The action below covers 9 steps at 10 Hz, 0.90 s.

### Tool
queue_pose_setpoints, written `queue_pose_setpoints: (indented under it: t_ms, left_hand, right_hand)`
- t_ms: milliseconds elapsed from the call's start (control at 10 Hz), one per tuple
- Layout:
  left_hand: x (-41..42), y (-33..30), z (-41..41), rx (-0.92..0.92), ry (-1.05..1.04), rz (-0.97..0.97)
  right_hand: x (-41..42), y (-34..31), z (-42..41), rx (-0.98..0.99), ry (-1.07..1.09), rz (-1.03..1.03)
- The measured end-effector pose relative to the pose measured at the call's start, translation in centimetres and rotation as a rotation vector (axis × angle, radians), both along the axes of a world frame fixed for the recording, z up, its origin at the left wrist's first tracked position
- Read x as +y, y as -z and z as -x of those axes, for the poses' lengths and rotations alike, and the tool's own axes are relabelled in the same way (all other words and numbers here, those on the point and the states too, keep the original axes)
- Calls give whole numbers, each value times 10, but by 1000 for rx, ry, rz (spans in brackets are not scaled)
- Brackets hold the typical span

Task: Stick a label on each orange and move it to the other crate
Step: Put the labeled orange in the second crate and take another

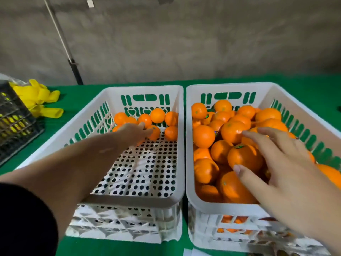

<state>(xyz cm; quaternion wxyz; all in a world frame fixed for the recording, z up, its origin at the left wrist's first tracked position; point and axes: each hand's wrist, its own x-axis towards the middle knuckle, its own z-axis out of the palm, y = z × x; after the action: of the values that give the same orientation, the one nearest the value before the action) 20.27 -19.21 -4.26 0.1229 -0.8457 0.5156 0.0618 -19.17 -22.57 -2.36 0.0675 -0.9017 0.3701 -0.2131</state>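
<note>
Head view: two white crates stand side by side; the left crate (103, 100) holds about eight oranges (157, 115) at twelve o'clock, where the left hand (132, 130) touches one, grasp hidden; the right hand (280, 159), fingers spread, rests on the right crate's (280, 93) heaped oranges (203, 136).

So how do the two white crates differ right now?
The left crate holds only a few oranges bunched at its far end, its perforated floor mostly bare; the right crate is heaped with oranges. The left hand reaches deep into the left crate, while the right hand spreads over the right crate's pile. Both are white, slotted, side by side.
</note>
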Motion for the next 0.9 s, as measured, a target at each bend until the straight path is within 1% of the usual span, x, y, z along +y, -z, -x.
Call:
queue_pose_setpoints:
  t_ms: [100, 200, 300, 400, 500, 600, 700, 800, 900]
  left_hand:
    - [5, 7, -2, -120, 96, -34]
    - [0, -2, 9, -169, 190, -115]
    - [6, -34, 17, -80, 205, 129]
    - [31, -78, 41, 75, 207, 555]
    - [77, -94, 84, 373, 114, 1072]
    - [133, -66, 151, 597, 209, 1405]
    - [182, -3, 218, 825, 281, 1424]
    - [211, 63, 268, 925, 202, 1353]
    - [225, 116, 297, 1040, 186, 1212]
  right_hand:
    - [3, -6, 0, 17, -9, -23]
    - [6, -6, 0, 34, -17, -38]
    - [6, -10, 1, 45, -18, -44]
    - [9, -10, 0, 38, -1, -22]
    - [12, -9, 1, 35, 10, 20]
    - [17, -13, 3, 24, 19, 65]
    - [25, -12, 5, 6, 28, 163]
    - [31, -7, 9, -71, -16, 283]
    - [52, 11, 19, -275, -80, 378]
